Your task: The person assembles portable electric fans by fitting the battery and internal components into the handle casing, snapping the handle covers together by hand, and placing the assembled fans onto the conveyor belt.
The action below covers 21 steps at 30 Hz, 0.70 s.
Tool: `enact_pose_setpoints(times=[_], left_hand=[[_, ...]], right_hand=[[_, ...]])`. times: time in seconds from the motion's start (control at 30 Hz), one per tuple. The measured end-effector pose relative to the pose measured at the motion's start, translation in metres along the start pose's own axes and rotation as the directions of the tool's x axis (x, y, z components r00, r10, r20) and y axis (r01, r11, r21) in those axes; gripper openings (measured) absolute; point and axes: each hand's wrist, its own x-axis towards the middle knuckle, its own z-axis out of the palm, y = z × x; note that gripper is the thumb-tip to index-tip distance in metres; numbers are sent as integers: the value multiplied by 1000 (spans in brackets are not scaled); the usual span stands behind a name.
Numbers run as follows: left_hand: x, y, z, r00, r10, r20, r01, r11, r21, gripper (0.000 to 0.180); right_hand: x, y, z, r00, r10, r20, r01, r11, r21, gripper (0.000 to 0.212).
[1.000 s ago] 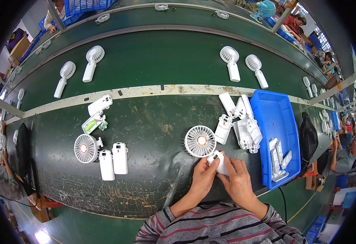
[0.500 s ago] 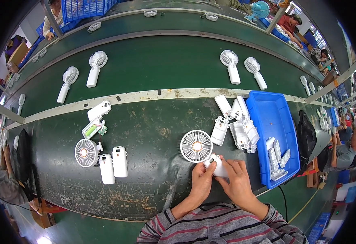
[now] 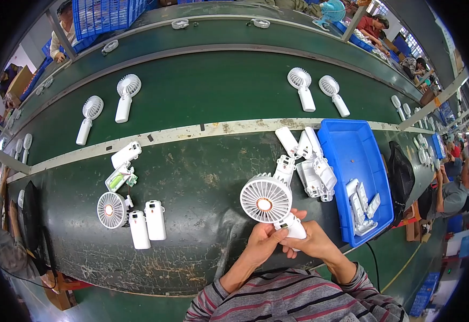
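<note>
Close to the table's front edge I hold a white handheld fan, its round grille tilted up toward me and its orange-ringed hub showing. My left hand grips the lower left of the short white handle, thumb on top. Around the handle's right side my right hand is closed, some fingers curled underneath. Just beyond the fan lie an open white handle shell and a pile of white shell parts. The underside of the handle is hidden by my fingers.
A blue tray with white pieces stands at the right. At left lie a fan with exposed wiring and two white handle covers. Beyond a pale rail, several finished-looking fans lie on the green belt. Other people work farther off.
The fan has risen off the table and its head looks larger. My right hand has shifted from the handle's top to around its side and underneath. The whole view has shifted slightly.
</note>
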Motion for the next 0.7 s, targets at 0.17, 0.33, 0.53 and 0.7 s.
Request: enact_pose_setpoints(times=[0.17, 0.33, 0.53, 0.7], left_hand=[[1, 1, 3, 999, 51, 3, -51, 999, 10, 52], [3, -3, 7, 981, 98, -167, -80, 991, 112, 47], [-4, -2, 10, 949, 180, -260, -141, 977, 160, 30], [-6, 2, 5, 955, 181, -235, -141, 974, 176, 38]], right_hand=[[-3, 0, 2, 998, -54, -37, 52, 998, -46, 22], [1, 2, 0, 998, -30, -46, 33, 997, 63, 16], [7, -1, 15, 993, -1, -116, -12, 994, -106, 18], [11, -3, 19, 991, -35, -131, 18, 992, -128, 24]])
